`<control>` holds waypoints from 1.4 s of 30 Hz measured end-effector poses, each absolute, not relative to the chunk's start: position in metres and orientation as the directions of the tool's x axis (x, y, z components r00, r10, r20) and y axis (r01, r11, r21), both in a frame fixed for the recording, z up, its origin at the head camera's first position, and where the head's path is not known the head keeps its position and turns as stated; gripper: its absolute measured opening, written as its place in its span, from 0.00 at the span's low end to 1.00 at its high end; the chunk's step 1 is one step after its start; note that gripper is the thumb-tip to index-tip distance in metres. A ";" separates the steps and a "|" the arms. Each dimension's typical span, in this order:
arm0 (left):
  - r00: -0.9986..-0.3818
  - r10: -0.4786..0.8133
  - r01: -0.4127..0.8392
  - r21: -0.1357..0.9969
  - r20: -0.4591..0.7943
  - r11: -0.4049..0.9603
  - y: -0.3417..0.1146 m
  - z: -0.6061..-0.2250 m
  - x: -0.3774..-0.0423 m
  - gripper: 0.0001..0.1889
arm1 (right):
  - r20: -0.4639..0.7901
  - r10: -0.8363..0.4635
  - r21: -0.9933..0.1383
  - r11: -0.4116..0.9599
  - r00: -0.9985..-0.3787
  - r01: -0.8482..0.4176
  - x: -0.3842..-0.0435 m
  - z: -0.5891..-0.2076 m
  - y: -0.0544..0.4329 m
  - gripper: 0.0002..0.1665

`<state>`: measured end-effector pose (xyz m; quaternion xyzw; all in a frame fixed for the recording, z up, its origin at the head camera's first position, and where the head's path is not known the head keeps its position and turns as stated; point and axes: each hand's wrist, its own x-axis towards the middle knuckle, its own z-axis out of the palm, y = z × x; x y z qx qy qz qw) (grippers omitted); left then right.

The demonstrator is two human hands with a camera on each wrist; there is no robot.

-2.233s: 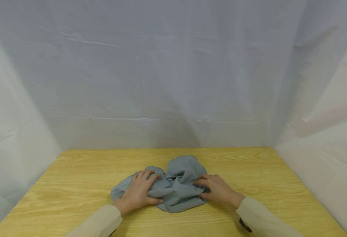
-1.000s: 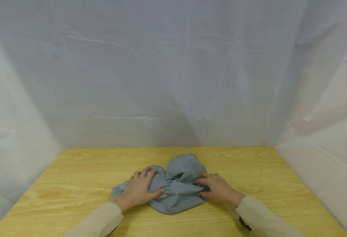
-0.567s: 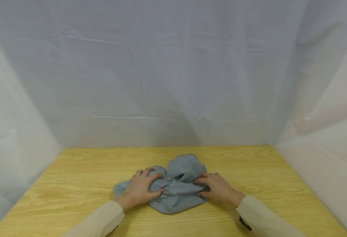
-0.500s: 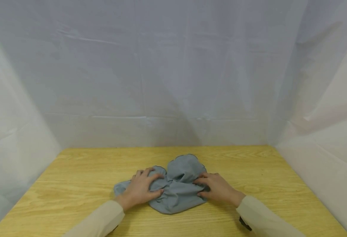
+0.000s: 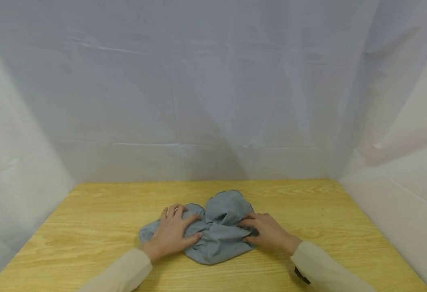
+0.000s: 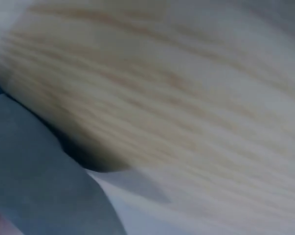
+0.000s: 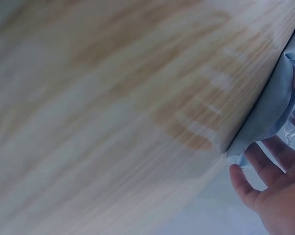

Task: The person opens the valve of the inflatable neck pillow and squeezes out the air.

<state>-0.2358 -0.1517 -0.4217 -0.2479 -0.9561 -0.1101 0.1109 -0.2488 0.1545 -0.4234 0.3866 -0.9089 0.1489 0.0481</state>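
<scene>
A crumpled blue-grey cloth (image 5: 220, 243) with a thin dark edge lies in folds on the table in the head view. Spread over its left part is my left hand (image 5: 173, 233), thumb pointing right and fingertips near the far edge. On the other side my right hand (image 5: 268, 233) pinches the cloth's right edge between thumb and fingers. The left wrist view catches a cloth flap (image 6: 44, 171) at lower left. In the right wrist view, the right hand (image 7: 279, 191) has fingertips at the hanging cloth edge (image 7: 269, 112); part of the grip is cut off.
The wood-grain table (image 5: 100, 219) runs back to a pale sheet wall (image 5: 206, 101). More sheeting (image 5: 399, 182) closes off the right, and a similar sheet (image 5: 9, 182) the left. A dark wrist strap (image 5: 301, 276) shows under the right sleeve.
The left hand has shifted slightly over the cloth, its fingers now a little farther forward. The cloth's left end has drawn inward and its middle folds lie flatter. The right hand stays almost still.
</scene>
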 end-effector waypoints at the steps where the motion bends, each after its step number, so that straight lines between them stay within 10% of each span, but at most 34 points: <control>1: -0.855 0.442 0.489 0.137 0.271 0.862 -0.150 -0.421 -0.235 0.23 | 0.199 -0.687 -0.234 0.659 -0.699 -0.715 -0.249 -0.423 0.155 0.23; 19: -0.953 0.277 0.301 0.268 0.125 0.915 -0.122 -0.413 -0.223 0.48 | 0.169 -0.669 -0.260 0.678 -0.724 -0.687 -0.248 -0.423 0.156 0.25; 42: -0.938 0.281 0.319 0.188 0.205 0.929 -0.111 -0.423 -0.228 0.41 | 0.179 -0.682 -0.280 0.656 -0.709 -0.701 -0.250 -0.425 0.157 0.26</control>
